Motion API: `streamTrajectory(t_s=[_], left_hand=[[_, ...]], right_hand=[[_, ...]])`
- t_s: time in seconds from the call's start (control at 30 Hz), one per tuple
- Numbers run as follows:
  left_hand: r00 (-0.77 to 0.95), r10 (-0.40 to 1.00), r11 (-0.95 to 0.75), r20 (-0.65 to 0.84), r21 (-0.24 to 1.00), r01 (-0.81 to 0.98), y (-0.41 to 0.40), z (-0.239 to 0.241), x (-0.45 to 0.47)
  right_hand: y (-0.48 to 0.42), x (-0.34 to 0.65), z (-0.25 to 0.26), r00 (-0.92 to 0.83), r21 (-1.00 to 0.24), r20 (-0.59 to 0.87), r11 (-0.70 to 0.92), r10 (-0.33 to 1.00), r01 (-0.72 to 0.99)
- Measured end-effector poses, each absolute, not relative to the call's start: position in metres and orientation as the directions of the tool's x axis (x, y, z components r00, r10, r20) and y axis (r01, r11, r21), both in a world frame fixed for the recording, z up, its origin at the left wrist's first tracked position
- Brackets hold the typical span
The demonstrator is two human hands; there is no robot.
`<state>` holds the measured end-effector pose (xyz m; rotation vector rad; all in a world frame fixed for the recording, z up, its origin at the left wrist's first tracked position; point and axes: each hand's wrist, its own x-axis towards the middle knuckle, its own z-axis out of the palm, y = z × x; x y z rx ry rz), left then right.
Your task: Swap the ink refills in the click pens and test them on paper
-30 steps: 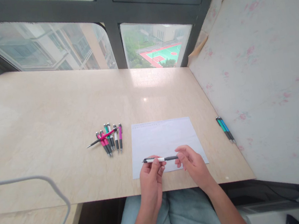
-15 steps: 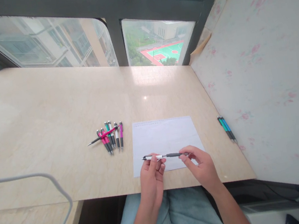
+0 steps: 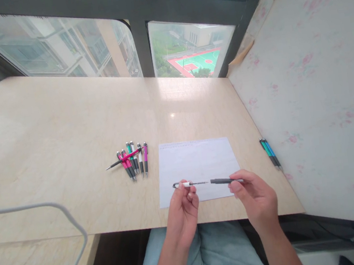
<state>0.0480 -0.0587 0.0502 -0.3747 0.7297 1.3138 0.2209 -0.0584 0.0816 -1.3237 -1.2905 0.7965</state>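
Observation:
My left hand (image 3: 182, 212) pinches the white rear half of a pen (image 3: 184, 184), with a thin refill sticking out toward the right. My right hand (image 3: 257, 198) pinches the pen's black front grip section (image 3: 224, 181), pulled apart from the white half. Both pieces hang just above a white sheet of paper (image 3: 197, 164) near the table's front edge. A bunch of several pens (image 3: 133, 160), pink, green, white and black, lies left of the sheet.
Two pens, green and blue (image 3: 270, 153), lie at the table's right edge by the flowered wall (image 3: 314, 88). The beige table (image 3: 64, 121) runs back to a window. A grey cable (image 3: 59, 208) loops at the lower left. My lap shows below the table.
The pen was one piece between both hands. My right hand has drawn the black front section to the right, baring the refill, while my left hand kept the white half in place.

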Motion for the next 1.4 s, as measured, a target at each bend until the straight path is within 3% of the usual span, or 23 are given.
streamTrajectory(t_s=[0.17, 0.3, 0.4, 0.73, 0.9, 1.1, 1.4], left_hand=[[0.131, 0.753, 0.172, -0.645, 0.000, -0.985, -0.058, 0.055, 0.042], [0.113, 0.764, 0.188, -0.635, 0.052, -0.981, -0.059, 0.053, 0.038], [0.064, 0.769, 0.179, -0.636, 0.118, -0.977, -0.057, 0.052, 0.035], [-0.032, 0.811, 0.200, -0.585, 0.327, -0.924, -0.056, 0.041, 0.039], [-0.054, 0.817, 0.199, -0.574, 0.370, -0.908, -0.056, 0.036, 0.040], [-0.082, 0.800, 0.215, -0.595, 0.410, -0.887, -0.055, 0.038, 0.041], [-0.068, 0.799, 0.237, -0.597, 0.417, -0.878, -0.055, 0.038, 0.039]], right_hand=[[-0.054, 0.222, 0.072, 0.217, -0.986, 0.148, 0.128, 0.965, 0.104], [-0.046, 0.224, 0.054, 0.154, -0.975, -0.043, -0.075, 0.987, 0.207], [-0.044, 0.226, 0.040, 0.177, -0.948, -0.092, -0.141, 0.980, 0.286], [-0.003, 0.228, 0.022, 0.330, -0.742, 0.154, -0.112, 0.931, 0.661], [0.020, 0.219, 0.015, 0.314, -0.558, 0.342, -0.077, 0.886, 0.826], [0.020, 0.205, 0.003, 0.302, -0.347, 0.261, -0.203, 0.917, 0.916], [0.026, 0.204, 0.008, 0.267, -0.324, 0.272, -0.174, 0.924, 0.930]])
